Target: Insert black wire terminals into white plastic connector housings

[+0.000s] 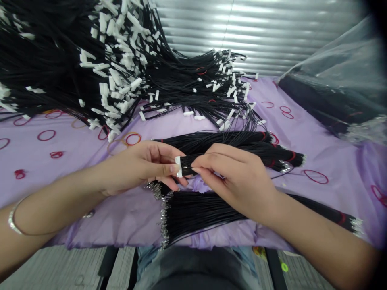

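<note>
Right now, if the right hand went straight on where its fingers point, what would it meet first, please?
Most likely the white connector pinched in the left hand, just ahead of the right hand holding black wires.

Left hand: palm turned inward, thumb and fingers pinched closed. Right hand: back upward, fingertips pinched closed, meeting the left's at centre. Left forearm enters lower left; right forearm enters lower right.

Purple cloth, scattered red bands, clear bag, perhaps wires inside.
</note>
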Available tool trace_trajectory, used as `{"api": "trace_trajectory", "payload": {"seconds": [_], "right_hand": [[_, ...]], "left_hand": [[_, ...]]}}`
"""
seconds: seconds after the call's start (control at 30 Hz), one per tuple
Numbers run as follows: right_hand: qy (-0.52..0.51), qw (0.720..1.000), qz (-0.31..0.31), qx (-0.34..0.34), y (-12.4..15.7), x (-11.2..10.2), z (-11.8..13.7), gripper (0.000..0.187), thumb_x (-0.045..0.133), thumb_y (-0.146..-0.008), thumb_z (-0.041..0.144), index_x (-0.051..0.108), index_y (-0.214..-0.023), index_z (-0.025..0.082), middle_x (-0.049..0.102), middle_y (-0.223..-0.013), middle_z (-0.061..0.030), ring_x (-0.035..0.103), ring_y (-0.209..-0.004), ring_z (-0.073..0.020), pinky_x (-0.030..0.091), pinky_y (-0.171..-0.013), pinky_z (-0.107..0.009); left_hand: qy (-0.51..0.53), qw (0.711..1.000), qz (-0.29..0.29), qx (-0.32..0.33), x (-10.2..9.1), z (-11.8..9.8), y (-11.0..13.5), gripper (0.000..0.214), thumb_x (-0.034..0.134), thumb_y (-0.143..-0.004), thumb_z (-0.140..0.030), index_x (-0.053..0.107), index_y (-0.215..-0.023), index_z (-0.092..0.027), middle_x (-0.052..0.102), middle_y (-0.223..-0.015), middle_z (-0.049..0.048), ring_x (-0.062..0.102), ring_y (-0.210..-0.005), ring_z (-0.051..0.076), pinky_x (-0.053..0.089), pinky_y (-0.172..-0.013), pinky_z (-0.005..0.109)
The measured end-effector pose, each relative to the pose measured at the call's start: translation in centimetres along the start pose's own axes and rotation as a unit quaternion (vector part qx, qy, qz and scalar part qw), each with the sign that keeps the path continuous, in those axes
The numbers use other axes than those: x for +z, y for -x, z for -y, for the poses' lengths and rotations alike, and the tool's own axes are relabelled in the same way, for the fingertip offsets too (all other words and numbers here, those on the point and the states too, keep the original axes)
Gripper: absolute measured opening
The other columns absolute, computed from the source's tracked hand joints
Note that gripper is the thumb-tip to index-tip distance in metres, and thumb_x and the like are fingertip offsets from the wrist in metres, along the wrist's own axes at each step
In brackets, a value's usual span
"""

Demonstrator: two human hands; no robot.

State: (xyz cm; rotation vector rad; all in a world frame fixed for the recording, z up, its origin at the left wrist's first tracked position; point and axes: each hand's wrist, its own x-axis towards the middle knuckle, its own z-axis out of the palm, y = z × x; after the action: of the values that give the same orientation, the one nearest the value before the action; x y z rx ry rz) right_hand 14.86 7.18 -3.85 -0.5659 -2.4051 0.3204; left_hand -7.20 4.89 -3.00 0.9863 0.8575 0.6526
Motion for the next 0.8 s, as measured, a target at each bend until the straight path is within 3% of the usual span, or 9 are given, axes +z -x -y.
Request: {"api": "trace_trajectory", "payload": {"seconds": [0.43,0.67,0.8], "right_hand": [[0.021,1.0,0.01,-0.011,-0.1,0.5,-0.1,0.023,0.05,-0.097,0.014,0.07,-0.087,0.01,0.064,-0.08,-0.0042,0.059,-0.073,-0.0127,0.047,-0.066,-0.024],[-0.011,1.0,-0.013,0.023,0.1,2.2,-0.2,0.024,0.05,-0.098,0.015,0.071,-0.088,0.011,0.067,-0.083,-0.0051,0.061,-0.075,-0.0127,0.049,-0.07,-0.024],[0.016,1.0,-0.016,-0.005,0.1,2.4,-0.2,0.028,0.046,-0.101,0.019,0.07,-0.087,0.013,0.067,-0.081,-0.0044,0.06,-0.073,-0.012,0.048,-0.067,-0.023]], "left_hand": [[-0.015,1.0,-0.008,-0.013,0.3,-0.2,0.1,0.016,0.069,-0.086,-0.008,0.08,-0.09,-0.02,0.079,-0.077,-0.0002,0.073,-0.068,0.01,0.061,-0.063,0.013],[-0.001,0.999,-0.041,-0.025,-0.1,0.1,-0.1,0.017,0.075,-0.08,-0.011,0.081,-0.089,-0.024,0.08,-0.076,-0.0003,0.075,-0.072,0.013,0.06,-0.06,0.014],[-0.006,0.998,-0.05,-0.024,0.0,0.4,-0.2,0.013,0.082,-0.076,-0.015,0.08,-0.087,-0.022,0.08,-0.076,0.0011,0.075,-0.072,0.013,0.06,-0.061,0.015]]}}
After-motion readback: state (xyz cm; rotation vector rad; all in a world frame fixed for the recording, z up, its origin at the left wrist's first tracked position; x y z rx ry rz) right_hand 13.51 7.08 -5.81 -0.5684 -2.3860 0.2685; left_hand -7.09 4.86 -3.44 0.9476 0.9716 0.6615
